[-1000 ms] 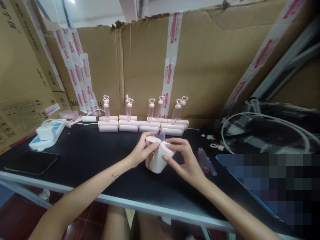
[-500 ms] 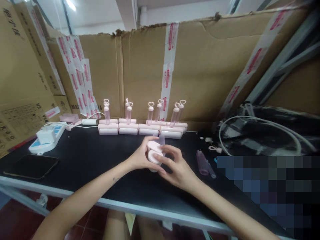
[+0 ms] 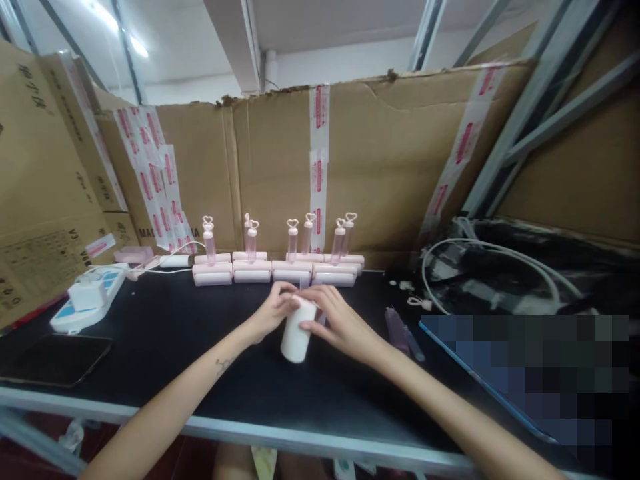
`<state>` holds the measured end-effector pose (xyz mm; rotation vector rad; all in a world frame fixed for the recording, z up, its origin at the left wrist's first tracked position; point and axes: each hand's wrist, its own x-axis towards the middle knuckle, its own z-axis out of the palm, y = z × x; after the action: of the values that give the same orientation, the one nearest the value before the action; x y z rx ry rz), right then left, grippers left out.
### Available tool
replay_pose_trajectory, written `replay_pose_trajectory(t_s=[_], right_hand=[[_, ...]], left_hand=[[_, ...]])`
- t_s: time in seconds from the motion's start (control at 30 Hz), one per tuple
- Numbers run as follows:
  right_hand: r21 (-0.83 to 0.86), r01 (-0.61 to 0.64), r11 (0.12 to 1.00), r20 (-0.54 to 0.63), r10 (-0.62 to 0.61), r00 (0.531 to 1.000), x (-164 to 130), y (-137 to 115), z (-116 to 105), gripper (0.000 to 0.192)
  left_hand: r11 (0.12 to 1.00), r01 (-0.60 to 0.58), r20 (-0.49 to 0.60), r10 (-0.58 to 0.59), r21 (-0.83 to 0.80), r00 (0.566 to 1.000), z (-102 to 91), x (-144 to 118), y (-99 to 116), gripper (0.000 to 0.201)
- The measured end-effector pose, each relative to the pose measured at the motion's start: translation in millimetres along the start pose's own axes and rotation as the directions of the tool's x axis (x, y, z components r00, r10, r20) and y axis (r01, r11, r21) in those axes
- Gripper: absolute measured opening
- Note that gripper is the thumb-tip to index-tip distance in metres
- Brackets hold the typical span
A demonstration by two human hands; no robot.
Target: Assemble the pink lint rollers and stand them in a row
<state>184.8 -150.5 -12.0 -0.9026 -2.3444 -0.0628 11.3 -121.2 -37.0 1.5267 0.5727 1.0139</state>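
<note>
While the white roller (image 3: 296,333) is gripped upright between the left hand (image 3: 270,312) and the right hand (image 3: 336,323), just behind which the pink units (image 3: 277,270) are lined, these could be toppled by a slip.

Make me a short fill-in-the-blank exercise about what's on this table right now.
1. Both hands, the left hand and the right hand, hold one white ____.
2. The row of pink rollers stands in front of a wall made of ____.
3. The dark phone lies on the table at its ____ end.

Missing words: roller; cardboard; left
</note>
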Motion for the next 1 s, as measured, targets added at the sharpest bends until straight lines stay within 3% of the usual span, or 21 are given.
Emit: replay_pose_trajectory(t_s=[0.1, 0.17, 0.23, 0.37, 0.47, 0.57, 0.67, 0.8, 1.0], right_hand=[[-0.081, -0.180, 0.980, -0.142, 0.167, 0.976, -9.3, -5.0, 8.1, 0.040], [-0.062, -0.171, 0.983, -0.111, 0.164, 0.980, -12.8, -8.5, 6.2, 0.041], [-0.054, -0.121, 0.991, -0.028, 0.119, 0.992, -14.1, -9.1, 0.7, 0.045], [-0.134, -0.032, 0.991, 0.077, 0.043, 0.996, -13.4, -1.8, -7.6, 0.047], [-0.276, -0.022, 0.961, 0.077, 0.045, 0.996, -12.3, 2.7, -6.9, 0.040], [-0.427, -0.003, 0.904, 0.096, 0.049, 0.994, -12.0, 2.8, -5.2, 0.021], [-0.437, 0.079, 0.896, 0.169, -0.004, 0.986, -12.7, 2.2, -5.3, 0.014], [-0.411, 0.165, 0.897, 0.253, -0.061, 0.965, -14.2, 2.7, -8.1, 0.014], [-0.305, 0.174, 0.936, 0.296, -0.081, 0.952, -14.4, 0.0, -15.1, 0.010]], left_hand=[[0.988, -0.047, 0.063, 0.039, 0.144, 0.997, 4.7, -0.5, -2.0, 0.081], [0.955, -0.083, 0.074, 0.065, 0.284, 0.995, 6.1, -1.5, -1.7, 0.091], [0.889, -0.082, 0.061, 0.061, 0.450, 0.996, 4.9, -2.4, 2.4, 0.083], [0.653, -0.138, 0.150, 0.039, 0.744, 0.988, -1.1, -5.0, 19.1, 0.049], [0.424, -0.140, 0.162, -0.015, 0.895, 0.987, -2.0, -8.5, 30.5, 0.047], [0.285, -0.124, 0.149, -0.070, 0.951, 0.986, 0.5, -11.4, 36.3, 0.048], [0.250, -0.143, 0.181, -0.133, 0.958, 0.974, 2.2, -12.5, 39.0, 0.052], [0.284, -0.165, 0.218, -0.169, 0.945, 0.961, 2.9, -12.8, 43.4, 0.050], [0.287, -0.136, 0.205, -0.226, 0.948, 0.952, 5.7, -14.9, 46.9, 0.057]])
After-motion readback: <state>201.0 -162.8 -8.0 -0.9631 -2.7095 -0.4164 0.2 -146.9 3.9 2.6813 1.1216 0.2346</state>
